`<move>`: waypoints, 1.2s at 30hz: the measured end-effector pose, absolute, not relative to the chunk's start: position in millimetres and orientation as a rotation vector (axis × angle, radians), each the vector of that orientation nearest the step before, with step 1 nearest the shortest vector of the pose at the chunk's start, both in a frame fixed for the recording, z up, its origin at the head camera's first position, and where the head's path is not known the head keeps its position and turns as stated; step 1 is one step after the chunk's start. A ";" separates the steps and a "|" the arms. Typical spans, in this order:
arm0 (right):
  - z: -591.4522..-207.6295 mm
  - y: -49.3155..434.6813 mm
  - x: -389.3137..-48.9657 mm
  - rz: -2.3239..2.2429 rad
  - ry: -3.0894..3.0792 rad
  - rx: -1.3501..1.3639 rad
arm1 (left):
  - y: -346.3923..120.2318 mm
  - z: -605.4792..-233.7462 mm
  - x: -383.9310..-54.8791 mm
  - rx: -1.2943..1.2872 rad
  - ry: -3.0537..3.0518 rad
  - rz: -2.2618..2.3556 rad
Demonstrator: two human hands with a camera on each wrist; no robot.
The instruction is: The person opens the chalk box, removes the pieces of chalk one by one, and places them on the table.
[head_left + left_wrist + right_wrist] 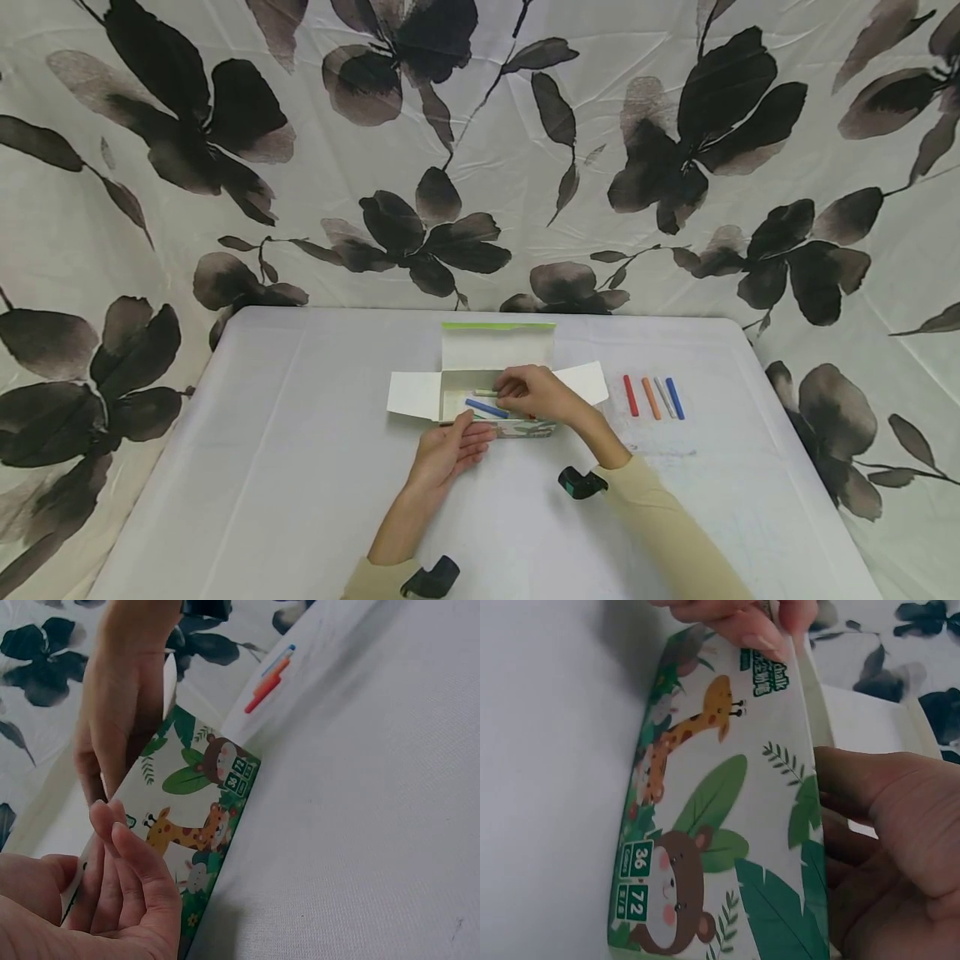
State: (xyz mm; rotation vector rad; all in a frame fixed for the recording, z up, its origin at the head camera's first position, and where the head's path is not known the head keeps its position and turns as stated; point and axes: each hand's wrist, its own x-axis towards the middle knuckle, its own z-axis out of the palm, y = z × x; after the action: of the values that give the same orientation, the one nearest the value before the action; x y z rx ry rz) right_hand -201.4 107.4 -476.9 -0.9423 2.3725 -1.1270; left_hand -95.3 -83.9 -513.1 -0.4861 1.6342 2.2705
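Note:
An unfolded chalk box (525,428), printed with jungle animals, stands on the table with its flaps spread. My left hand (442,450) holds its front wall near the left end, thumb at the rim and fingers along the printed face (176,832). My right hand (538,393) reaches down into the box with curled fingers. Its fingertips pinch the end of a pale yellow-green chalk stick (484,392). A blue chalk stick (486,408) lies slanted in the box beside those fingers. In the right wrist view, the box wall hides part of the right hand (907,825).
Right of the box lie a red chalk stick (631,396), an orange one (651,398), a greyish-white one (665,397) and a blue one (675,398), roughly side by side. A white cloth (300,483) covers the table. Floral fabric (480,150) hangs behind.

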 end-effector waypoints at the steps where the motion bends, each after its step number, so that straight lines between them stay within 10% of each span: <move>1: -478.7 105.3 -202.1 -1.096 2.374 -0.959 | -83.8 -513.4 -95.3 -0.485 1.634 2.271; 36: -473.8 97.8 -209.5 -0.925 2.301 -1.027 | -81.6 -511.5 -94.4 -0.501 1.633 2.290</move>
State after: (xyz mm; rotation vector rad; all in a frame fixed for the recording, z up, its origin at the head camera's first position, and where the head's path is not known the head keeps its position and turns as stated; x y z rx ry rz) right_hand -209.5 97.8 -473.8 -1.0273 2.3008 -0.9251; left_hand -94.4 -81.6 -511.5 -0.5014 1.6332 2.2904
